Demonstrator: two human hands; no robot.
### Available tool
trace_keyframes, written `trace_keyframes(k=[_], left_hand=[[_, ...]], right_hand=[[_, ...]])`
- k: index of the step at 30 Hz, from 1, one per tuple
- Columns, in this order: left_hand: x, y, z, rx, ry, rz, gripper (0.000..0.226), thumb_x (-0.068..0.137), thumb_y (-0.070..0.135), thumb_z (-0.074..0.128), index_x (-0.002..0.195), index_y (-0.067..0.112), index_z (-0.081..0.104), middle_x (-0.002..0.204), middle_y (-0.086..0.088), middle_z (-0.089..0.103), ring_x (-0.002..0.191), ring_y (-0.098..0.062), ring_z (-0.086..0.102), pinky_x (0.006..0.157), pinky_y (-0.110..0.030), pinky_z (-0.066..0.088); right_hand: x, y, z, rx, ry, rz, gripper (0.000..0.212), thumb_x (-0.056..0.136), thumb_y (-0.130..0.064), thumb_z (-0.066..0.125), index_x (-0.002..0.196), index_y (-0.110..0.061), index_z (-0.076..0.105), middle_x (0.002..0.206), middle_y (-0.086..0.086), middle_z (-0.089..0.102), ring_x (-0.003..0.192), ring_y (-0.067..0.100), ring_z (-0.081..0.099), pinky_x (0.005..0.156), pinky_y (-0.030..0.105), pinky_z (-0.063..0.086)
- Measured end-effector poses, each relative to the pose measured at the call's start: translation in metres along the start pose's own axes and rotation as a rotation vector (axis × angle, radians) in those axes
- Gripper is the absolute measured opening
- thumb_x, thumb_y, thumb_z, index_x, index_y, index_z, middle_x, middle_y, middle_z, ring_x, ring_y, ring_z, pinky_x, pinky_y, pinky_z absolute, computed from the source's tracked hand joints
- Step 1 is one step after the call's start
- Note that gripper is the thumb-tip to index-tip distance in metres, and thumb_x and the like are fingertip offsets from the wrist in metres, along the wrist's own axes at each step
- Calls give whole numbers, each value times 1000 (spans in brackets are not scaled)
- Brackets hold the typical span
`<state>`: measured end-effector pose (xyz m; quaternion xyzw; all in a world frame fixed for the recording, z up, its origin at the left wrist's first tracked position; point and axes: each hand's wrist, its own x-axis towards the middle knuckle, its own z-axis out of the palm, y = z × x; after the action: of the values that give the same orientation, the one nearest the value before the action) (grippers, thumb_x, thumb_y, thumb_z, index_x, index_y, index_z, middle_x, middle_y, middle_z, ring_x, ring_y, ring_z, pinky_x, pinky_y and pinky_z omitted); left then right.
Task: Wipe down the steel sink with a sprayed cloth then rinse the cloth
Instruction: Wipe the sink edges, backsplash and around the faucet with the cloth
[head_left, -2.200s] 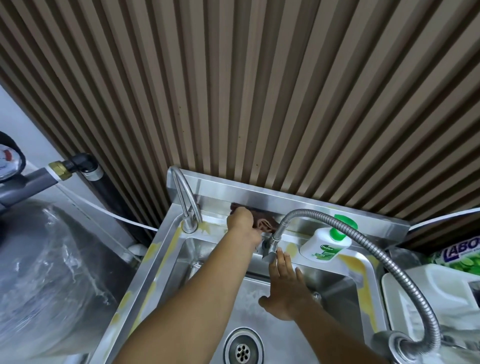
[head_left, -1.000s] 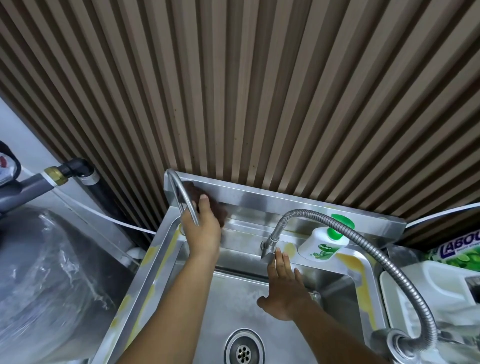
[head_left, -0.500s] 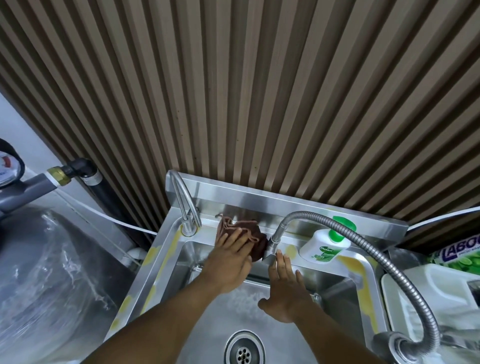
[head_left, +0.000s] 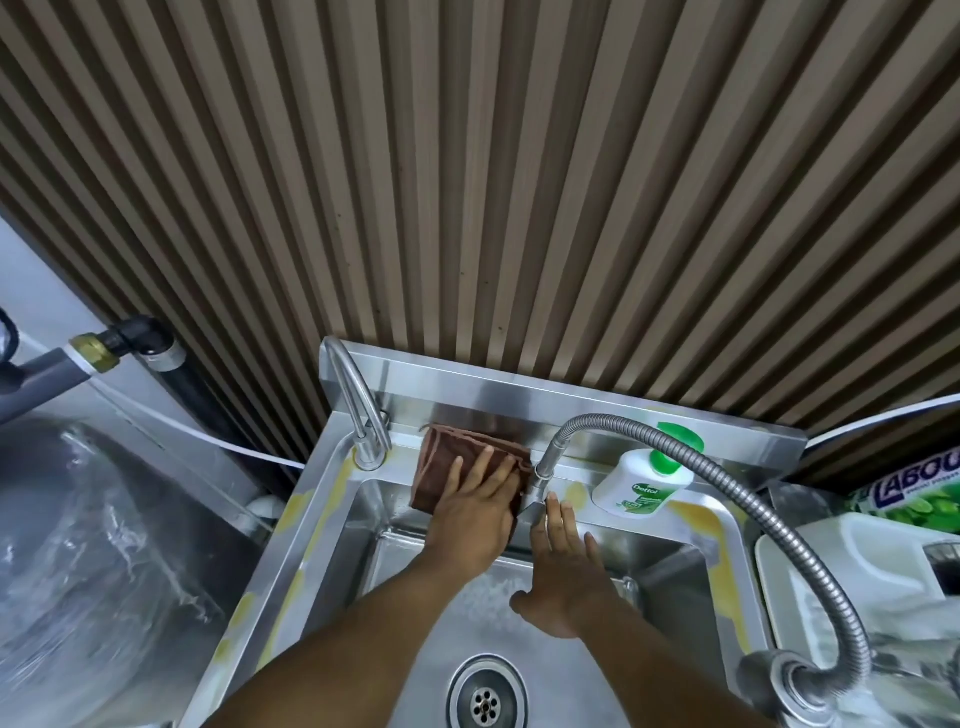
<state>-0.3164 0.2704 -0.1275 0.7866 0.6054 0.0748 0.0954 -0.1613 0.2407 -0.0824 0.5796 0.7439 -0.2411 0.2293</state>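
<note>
The steel sink (head_left: 322, 519) fills the lower middle of the head view, with its drain (head_left: 487, 699) at the bottom. A brown cloth (head_left: 441, 462) lies flat on the sink's back ledge between the two taps. My left hand (head_left: 470, 514) presses on the cloth with straight, spread fingers. My right hand (head_left: 563, 566) rests flat with straight fingers on the back inner wall of the basin, just below the base of the flexible hose tap (head_left: 540, 475).
A curved steel tap (head_left: 358, 405) stands at the ledge's left end. The flexible metal hose (head_left: 769, 525) arcs to the right. A white and green soap bottle (head_left: 641, 480) lies on the ledge. A white jug (head_left: 857, 566) sits right; clear plastic wrap (head_left: 104, 545) left.
My left hand swept the cloth from the middle of the backsplash left to the curved tap, then brought it down onto the back ledge. My right hand stayed in place.
</note>
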Motion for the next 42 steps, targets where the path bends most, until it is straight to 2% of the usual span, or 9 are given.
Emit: trace_keyframes(k=[5,11,17,21,23,28,32,35,42], left_hand=[[-9,-22,-2,5,73,-11,50,90,35,38,131,25,65,145,4,56,142,-30,43,115,-58,32],[-3,-12,-8,-41,148,-364,50,91,42,36,128,24,64,132,-11,51,133,-36,41,118,-60,21],[6,8,2,11,-11,-56,54,99,37,30,153,36,32,166,-4,20,155,-27,4,123,-53,0],[-11,-24,-5,20,-28,-283,65,103,55,11,161,26,2,169,0,-1,155,-22,-11,121,-48,-12],[-14,-30,-11,17,11,-467,72,101,56,7,160,15,3,169,-7,3,155,-27,-3,121,-48,-11],[-19,-25,-11,99,-87,-221,67,104,52,9,161,17,3,169,-12,-1,154,-36,-7,124,-50,-7],[-18,-26,-18,48,-55,-475,72,101,60,12,161,21,10,167,-18,7,152,-43,3,121,-54,-7],[-11,-9,-17,15,-77,-328,77,97,59,5,159,15,16,164,-24,13,150,-48,4,121,-57,-3],[-16,-40,-13,-17,47,-459,76,98,51,11,158,3,17,166,-17,17,153,-32,14,126,-46,3]], right_hand=[[0,0,-1,-10,-13,4,101,91,-50,50,157,-11,-17,152,6,-44,146,24,-34,122,47,-6],[1,1,2,-18,4,-1,101,91,-49,49,156,-10,-19,154,7,-42,147,26,-33,121,48,-6],[0,5,3,-23,17,-13,102,92,-46,50,155,-11,-22,154,5,-42,147,25,-32,123,49,-5],[1,3,3,-28,23,3,102,92,-49,49,155,-10,-21,157,7,-39,147,25,-32,122,49,-5],[1,-2,4,-29,32,19,102,92,-51,50,156,-10,-19,158,8,-38,147,26,-32,121,49,-5],[5,-6,7,-21,33,60,102,90,-49,51,157,-11,-16,158,8,-38,146,26,-33,122,49,-6],[4,-8,6,-24,19,71,100,90,-49,51,158,-11,-11,159,8,-36,147,25,-32,123,49,-4],[4,-8,3,-11,22,76,99,91,-50,52,159,-13,-8,160,7,-35,148,24,-31,123,49,-2],[3,-8,-1,-51,22,69,97,91,-51,52,159,-14,-5,160,9,-33,149,26,-27,124,49,2]])
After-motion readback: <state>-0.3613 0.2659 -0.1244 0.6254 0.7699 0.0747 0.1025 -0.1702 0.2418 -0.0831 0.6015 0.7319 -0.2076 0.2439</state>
